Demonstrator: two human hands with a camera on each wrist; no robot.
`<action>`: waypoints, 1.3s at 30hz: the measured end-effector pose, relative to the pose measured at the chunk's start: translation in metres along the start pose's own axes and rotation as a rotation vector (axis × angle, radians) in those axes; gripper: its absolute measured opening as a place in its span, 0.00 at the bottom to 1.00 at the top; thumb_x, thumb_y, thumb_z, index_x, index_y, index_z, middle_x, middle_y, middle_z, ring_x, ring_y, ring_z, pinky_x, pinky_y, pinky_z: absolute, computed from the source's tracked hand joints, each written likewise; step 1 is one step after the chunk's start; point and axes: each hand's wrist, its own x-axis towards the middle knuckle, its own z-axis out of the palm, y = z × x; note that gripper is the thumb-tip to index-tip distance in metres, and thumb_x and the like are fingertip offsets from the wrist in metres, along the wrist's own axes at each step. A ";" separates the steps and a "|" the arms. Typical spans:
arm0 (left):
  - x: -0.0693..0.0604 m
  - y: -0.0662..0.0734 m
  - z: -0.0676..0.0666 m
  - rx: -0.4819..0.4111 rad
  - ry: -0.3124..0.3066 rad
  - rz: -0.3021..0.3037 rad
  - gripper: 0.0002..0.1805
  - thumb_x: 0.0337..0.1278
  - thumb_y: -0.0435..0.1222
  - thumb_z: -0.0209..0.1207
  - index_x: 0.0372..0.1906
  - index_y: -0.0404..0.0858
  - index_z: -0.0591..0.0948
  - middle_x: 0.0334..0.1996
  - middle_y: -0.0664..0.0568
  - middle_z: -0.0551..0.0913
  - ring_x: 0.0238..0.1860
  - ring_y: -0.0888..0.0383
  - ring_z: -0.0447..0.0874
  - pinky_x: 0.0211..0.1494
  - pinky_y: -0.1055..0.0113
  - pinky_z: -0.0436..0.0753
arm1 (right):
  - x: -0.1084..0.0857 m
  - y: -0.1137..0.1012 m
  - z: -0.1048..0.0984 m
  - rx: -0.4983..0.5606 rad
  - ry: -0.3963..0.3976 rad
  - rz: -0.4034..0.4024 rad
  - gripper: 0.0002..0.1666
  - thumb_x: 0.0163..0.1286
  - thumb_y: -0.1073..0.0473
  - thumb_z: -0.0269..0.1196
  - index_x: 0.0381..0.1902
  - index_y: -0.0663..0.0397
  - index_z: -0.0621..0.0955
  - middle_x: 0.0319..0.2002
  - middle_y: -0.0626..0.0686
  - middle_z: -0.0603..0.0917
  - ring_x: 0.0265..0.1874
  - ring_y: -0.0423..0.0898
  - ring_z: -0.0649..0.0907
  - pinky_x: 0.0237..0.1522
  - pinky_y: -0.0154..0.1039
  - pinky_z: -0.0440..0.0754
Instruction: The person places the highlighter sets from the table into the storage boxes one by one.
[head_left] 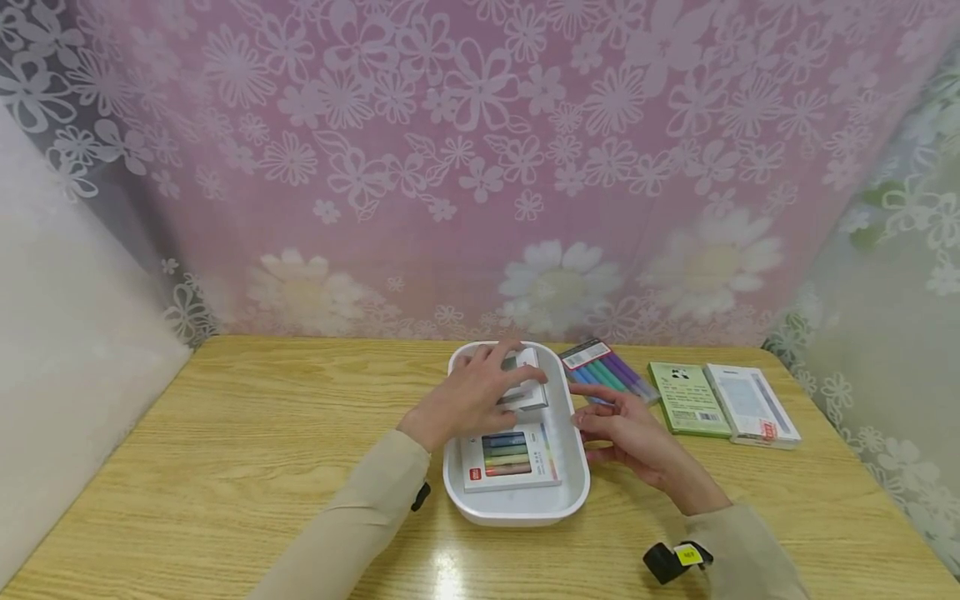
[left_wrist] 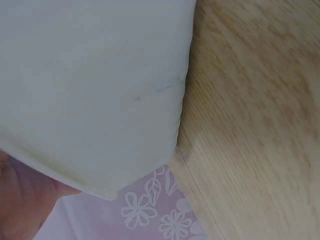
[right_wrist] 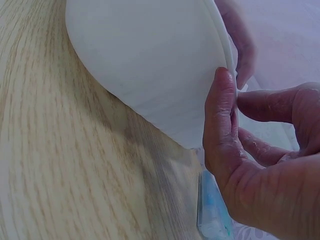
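Note:
A white plastic basket (head_left: 517, 504) stands on the table, with a white windowed box of coloured sticks (head_left: 508, 458) lying in its near part. My left hand (head_left: 480, 387) reaches over the far part and holds a smaller white box (head_left: 528, 396) there, thumb at its near edge and fingers toward its far edge. That hold is hidden in the left wrist view, where the basket's outer wall (left_wrist: 100, 75) fills much of the picture. At the basket's right side, my right hand (head_left: 626, 429) touches the rim and outer wall with loosely bent fingers (right_wrist: 218, 107).
Right of the basket lies a clear pack of blue, green and purple pens (head_left: 607, 371). Farther right, a green box (head_left: 686, 400) and a white box (head_left: 750, 406) lie side by side. A flowered pink curtain (head_left: 480, 208) hangs behind the wooden table (head_left: 300, 425).

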 end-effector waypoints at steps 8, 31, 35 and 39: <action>0.001 0.000 0.004 -0.008 -0.023 0.000 0.31 0.60 0.41 0.66 0.68 0.65 0.73 0.77 0.48 0.62 0.72 0.41 0.67 0.69 0.38 0.71 | 0.000 0.001 0.000 -0.002 0.003 0.001 0.39 0.78 0.59 0.58 0.80 0.57 0.57 0.42 0.48 0.85 0.41 0.44 0.88 0.37 0.38 0.90; 0.003 0.007 0.015 0.073 -0.117 -0.054 0.31 0.64 0.44 0.63 0.70 0.66 0.73 0.74 0.49 0.67 0.68 0.46 0.70 0.66 0.43 0.73 | -0.001 0.001 0.000 0.008 -0.003 -0.001 0.39 0.77 0.59 0.59 0.80 0.56 0.57 0.43 0.48 0.85 0.43 0.45 0.89 0.38 0.38 0.90; 0.004 0.008 0.016 0.077 -0.129 -0.063 0.30 0.64 0.45 0.63 0.71 0.66 0.73 0.74 0.48 0.67 0.68 0.46 0.70 0.67 0.43 0.72 | -0.001 0.001 -0.001 0.009 -0.007 -0.004 0.39 0.78 0.59 0.58 0.80 0.56 0.56 0.43 0.48 0.85 0.42 0.45 0.89 0.37 0.37 0.89; 0.005 0.009 0.016 0.078 -0.153 -0.083 0.29 0.64 0.46 0.63 0.70 0.65 0.74 0.73 0.49 0.68 0.68 0.47 0.70 0.67 0.44 0.72 | -0.001 0.002 -0.001 0.010 -0.010 -0.005 0.39 0.78 0.59 0.58 0.80 0.56 0.56 0.43 0.48 0.85 0.42 0.45 0.89 0.36 0.37 0.89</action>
